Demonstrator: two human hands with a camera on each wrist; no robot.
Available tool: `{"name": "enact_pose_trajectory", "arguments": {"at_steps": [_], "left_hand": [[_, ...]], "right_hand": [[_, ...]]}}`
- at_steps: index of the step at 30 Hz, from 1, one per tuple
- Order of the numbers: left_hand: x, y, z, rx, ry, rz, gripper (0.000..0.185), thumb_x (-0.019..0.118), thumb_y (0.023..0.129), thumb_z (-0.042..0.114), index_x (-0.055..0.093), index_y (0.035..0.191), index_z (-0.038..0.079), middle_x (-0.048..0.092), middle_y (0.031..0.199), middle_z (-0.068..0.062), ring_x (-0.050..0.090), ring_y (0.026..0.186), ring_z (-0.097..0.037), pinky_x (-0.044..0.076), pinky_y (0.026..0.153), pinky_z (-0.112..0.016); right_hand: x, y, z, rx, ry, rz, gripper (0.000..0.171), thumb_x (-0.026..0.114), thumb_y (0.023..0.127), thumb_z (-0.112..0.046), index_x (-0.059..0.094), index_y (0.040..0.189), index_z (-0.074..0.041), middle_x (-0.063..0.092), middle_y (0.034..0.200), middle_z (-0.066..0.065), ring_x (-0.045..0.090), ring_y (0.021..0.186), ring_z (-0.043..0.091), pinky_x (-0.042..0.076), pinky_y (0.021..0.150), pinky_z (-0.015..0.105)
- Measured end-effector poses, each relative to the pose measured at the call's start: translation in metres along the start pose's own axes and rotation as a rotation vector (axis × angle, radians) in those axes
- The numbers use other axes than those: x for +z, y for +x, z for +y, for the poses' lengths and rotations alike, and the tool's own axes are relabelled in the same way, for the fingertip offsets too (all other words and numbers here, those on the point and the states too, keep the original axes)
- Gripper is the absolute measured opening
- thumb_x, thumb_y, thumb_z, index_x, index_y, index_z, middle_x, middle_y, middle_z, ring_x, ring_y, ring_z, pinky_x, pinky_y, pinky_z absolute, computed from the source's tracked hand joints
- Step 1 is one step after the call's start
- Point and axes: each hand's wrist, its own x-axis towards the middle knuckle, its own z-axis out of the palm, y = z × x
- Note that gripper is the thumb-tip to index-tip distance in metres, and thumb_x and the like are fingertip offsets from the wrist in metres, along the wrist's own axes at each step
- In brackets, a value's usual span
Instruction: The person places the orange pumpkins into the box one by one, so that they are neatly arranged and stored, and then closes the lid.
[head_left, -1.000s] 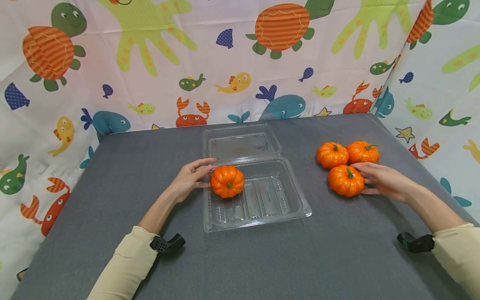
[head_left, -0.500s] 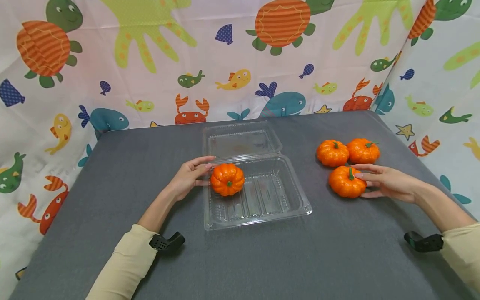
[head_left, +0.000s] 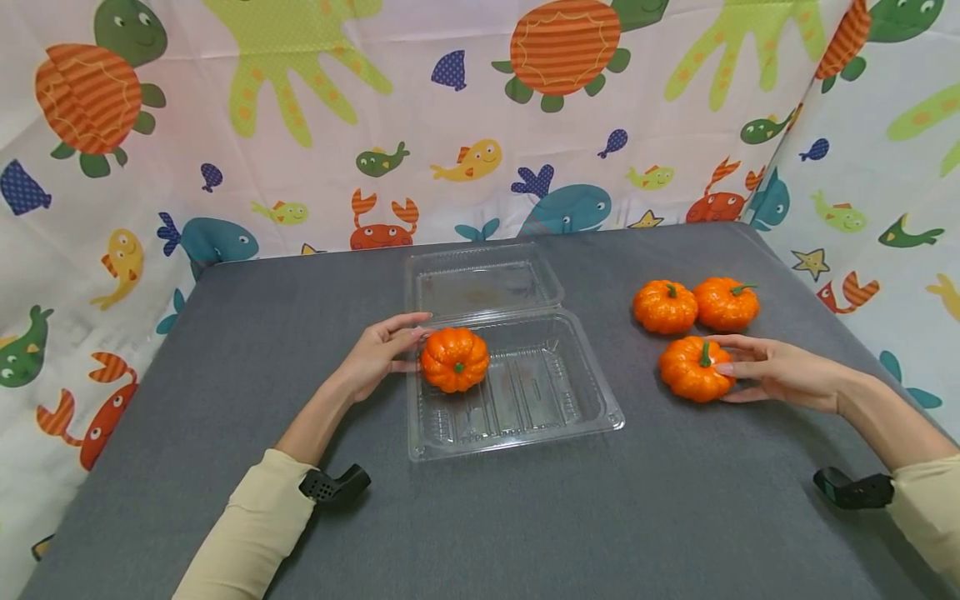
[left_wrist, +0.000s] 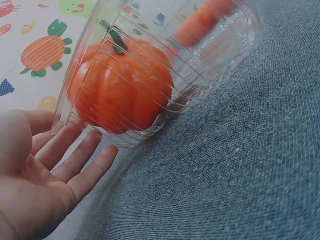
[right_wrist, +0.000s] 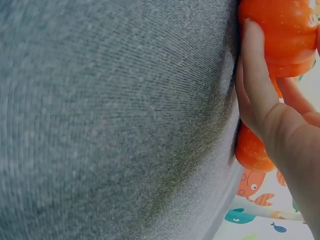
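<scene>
Left hand [head_left: 378,354] palm turned inward, fingers straight and relaxed, forearm flat, pale sleeve to wrist. Right hand [head_left: 776,371] reaching leftward, fingers and thumb curled in grip, arm extended

This looks like a small staged recording booth, not a lived-in room. A grey felt-covered tabletop [head_left: 225,375] fills the view, and a children's sea-creature curtain [head_left: 300,125] with turtles, whales, crabs and fish hangs as a backdrop from 9 o'clock round through 12 to 3 o'clock, closing off whatever lies behind.
</scene>
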Motion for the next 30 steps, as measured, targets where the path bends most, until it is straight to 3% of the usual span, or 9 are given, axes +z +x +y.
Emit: {"name": "enact_pose_trajectory", "arguments": {"at_steps": [3,9,15,23,30], "left_hand": [[0.000,0.000,0.000,0.007,-0.003,-0.002,0.043,0.048,0.102,0.018,0.043,0.141,0.002,0.050,0.136,-0.019,0.055,0.113,-0.020,0.054,0.082,-0.041],[-0.001,0.001,-0.002,0.015,-0.006,-0.004,0.044,0.049,0.102,0.018,0.042,0.142,0.002,0.051,0.135,-0.019,0.055,0.113,-0.020,0.054,0.081,-0.040],[0.000,0.000,-0.001,0.014,-0.006,-0.003,0.044,0.050,0.101,0.017,0.043,0.141,0.002,0.051,0.135,-0.019,0.055,0.113,-0.021,0.054,0.082,-0.041],[0.002,-0.002,0.001,0.013,-0.003,-0.011,0.044,0.050,0.101,0.016,0.042,0.142,0.002,0.049,0.136,-0.020,0.052,0.117,-0.023,0.053,0.083,-0.042],[0.002,-0.002,0.002,0.019,-0.003,-0.007,0.043,0.050,0.101,0.016,0.042,0.141,0.001,0.050,0.135,-0.020,0.054,0.114,-0.021,0.054,0.082,-0.041]], "right_hand": [[0.000,-0.001,-0.001,-0.020,0.011,-0.019,0.036,0.039,0.104,-0.008,0.049,0.127,-0.034,0.053,0.125,-0.014,0.054,0.113,0.011,0.047,0.094,0.041],[0.001,-0.003,-0.002,-0.006,-0.042,0.020,0.037,0.040,0.104,-0.011,0.035,0.137,-0.027,0.051,0.125,-0.015,0.053,0.113,0.008,0.047,0.094,0.041],[0.004,-0.004,-0.001,-0.033,-0.114,0.063,0.040,0.041,0.103,-0.012,0.029,0.140,-0.024,0.043,0.129,-0.006,0.052,0.112,0.010,0.047,0.093,0.040],[0.010,-0.004,-0.003,-0.103,-0.149,0.200,0.043,0.048,0.101,-0.009,0.030,0.137,-0.022,0.027,0.133,0.013,0.055,0.106,0.014,0.051,0.088,0.039],[0.014,-0.001,-0.015,-0.124,-0.174,0.229,0.049,0.050,0.100,-0.011,0.025,0.141,-0.021,0.019,0.140,0.014,0.052,0.107,0.008,0.050,0.089,0.035]]}}
